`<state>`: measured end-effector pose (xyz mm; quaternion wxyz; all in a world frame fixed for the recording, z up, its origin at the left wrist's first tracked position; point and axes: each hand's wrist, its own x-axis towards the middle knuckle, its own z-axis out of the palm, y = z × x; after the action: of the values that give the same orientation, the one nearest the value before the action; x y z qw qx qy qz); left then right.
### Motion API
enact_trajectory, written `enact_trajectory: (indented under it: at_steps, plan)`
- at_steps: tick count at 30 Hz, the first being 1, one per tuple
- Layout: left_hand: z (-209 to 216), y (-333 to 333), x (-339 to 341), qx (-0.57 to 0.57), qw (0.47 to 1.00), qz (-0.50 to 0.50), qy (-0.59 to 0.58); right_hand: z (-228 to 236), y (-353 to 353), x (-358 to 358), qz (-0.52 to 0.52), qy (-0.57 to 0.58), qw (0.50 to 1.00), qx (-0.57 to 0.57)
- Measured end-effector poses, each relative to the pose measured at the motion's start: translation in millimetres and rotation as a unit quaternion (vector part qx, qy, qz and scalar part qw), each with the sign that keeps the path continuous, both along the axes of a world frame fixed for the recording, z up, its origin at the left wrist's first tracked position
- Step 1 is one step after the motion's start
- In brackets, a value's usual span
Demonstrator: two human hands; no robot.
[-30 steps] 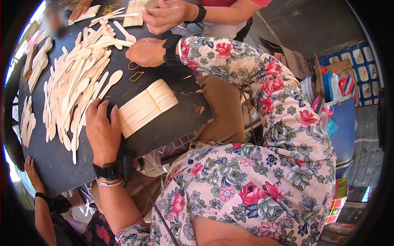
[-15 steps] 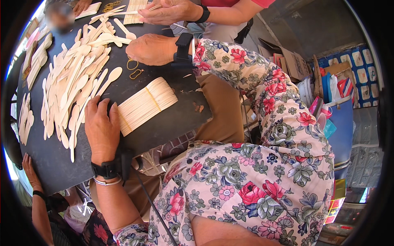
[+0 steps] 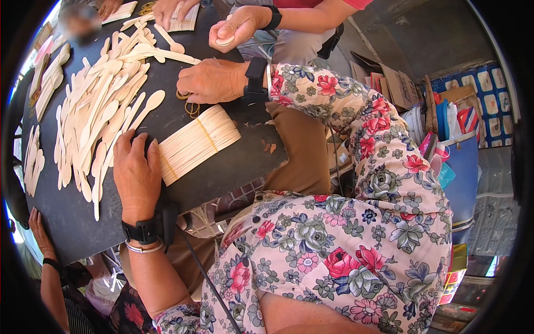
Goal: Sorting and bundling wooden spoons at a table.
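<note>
The dark table [image 3: 222, 167] has bare room near its front edge below the tied bundle of wooden sticks [image 3: 197, 142], but a big heap of loose wooden spoons [image 3: 94, 111] fills the far left, and another person's hand [image 3: 233, 28] blocks the top.

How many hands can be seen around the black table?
6, perhaps more hidden: the wearer's left hand beside the banded bundle, right hand by the rubber bands; three other hands at the top edge; one at lower left.
</note>
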<state>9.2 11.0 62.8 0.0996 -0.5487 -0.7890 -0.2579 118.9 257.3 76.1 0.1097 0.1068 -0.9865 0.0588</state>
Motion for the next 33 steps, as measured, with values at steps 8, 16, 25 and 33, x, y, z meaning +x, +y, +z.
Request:
enact_trajectory:
  at_steps: [8, 16, 25, 33]
  plan:
    - [0.5, -0.6, 1.1, -0.001, 1.000, 0.000, -0.002, 21.4, -4.5, -4.8, 0.015, -0.122, 0.991, 0.044]
    - [-0.6, 0.6, -0.3, -0.001, 1.000, -0.006, -0.004, 8.0, -1.8, -15.3, 0.043, -0.087, 0.990, 0.106]
    - [-2.1, 3.5, -1.5, 0.002, 1.000, -0.015, -0.010, 18.9, -8.8, -32.2, 0.009, -0.167, 0.980, 0.110]
    - [-4.8, 5.0, -3.6, -0.004, 1.000, -0.013, -0.001, 31.4, -0.6, -5.4, -0.025, -0.103, 0.992, 0.072]
